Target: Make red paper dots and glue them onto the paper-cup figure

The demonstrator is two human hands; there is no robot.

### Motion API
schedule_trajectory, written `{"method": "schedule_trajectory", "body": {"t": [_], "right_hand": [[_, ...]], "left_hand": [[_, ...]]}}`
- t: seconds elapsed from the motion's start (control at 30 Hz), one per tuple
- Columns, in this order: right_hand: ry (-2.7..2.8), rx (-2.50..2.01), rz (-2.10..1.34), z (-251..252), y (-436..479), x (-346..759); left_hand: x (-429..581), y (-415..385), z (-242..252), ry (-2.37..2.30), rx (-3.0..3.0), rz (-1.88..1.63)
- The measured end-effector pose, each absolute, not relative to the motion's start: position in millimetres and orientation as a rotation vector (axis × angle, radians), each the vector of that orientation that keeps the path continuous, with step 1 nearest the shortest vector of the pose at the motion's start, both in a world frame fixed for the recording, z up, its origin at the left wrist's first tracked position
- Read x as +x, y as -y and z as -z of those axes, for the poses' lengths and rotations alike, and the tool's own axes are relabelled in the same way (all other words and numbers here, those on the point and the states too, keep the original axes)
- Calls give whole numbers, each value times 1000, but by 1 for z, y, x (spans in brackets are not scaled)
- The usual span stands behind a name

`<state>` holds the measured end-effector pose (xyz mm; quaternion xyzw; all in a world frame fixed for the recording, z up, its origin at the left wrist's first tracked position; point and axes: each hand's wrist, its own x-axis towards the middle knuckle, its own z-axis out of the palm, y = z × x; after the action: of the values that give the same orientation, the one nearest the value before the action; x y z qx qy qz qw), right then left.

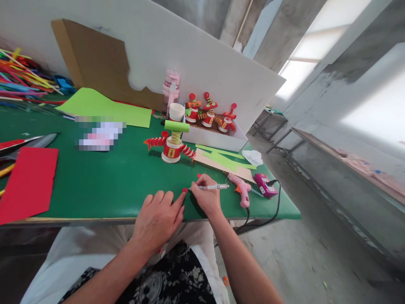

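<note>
My left hand (161,214) lies on the green tabletop near its front edge, fingers apart, its index fingertip pressing on a small red paper disc (185,190). A slim clear-and-white pen (213,186) is gripped in my right hand (207,196), its tip right beside that disc. Just beyond my right hand is another small red piece (199,175). Farther back stands a paper-cup figure (171,150) with folded red arms, a green spring neck and a green paper roll on top.
A white box (215,140) holds several finished-looking cup figures. To the right lie green paper strips (221,159), a pink glue gun (242,190) and a purple corded block (265,185). Red paper (30,181) and scissors (28,145) are at left; green paper (104,107) lies behind.
</note>
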<state>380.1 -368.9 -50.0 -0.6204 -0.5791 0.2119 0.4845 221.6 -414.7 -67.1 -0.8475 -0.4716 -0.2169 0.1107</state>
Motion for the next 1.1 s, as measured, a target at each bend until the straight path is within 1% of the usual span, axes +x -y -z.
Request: {"method": "schedule_trajectory", "body": {"t": [0.37, 0.6, 1.1], "right_hand": [[1380, -1491, -523, 50, 369, 381], [1378, -1478, -631, 50, 368, 384], [1393, -1508, -630, 49, 368, 382]], "left_hand": [[221, 414, 66, 1357, -2459, 605], [221, 414, 65, 1334, -2432, 599], [222, 414, 66, 1353, -2442, 613]]}}
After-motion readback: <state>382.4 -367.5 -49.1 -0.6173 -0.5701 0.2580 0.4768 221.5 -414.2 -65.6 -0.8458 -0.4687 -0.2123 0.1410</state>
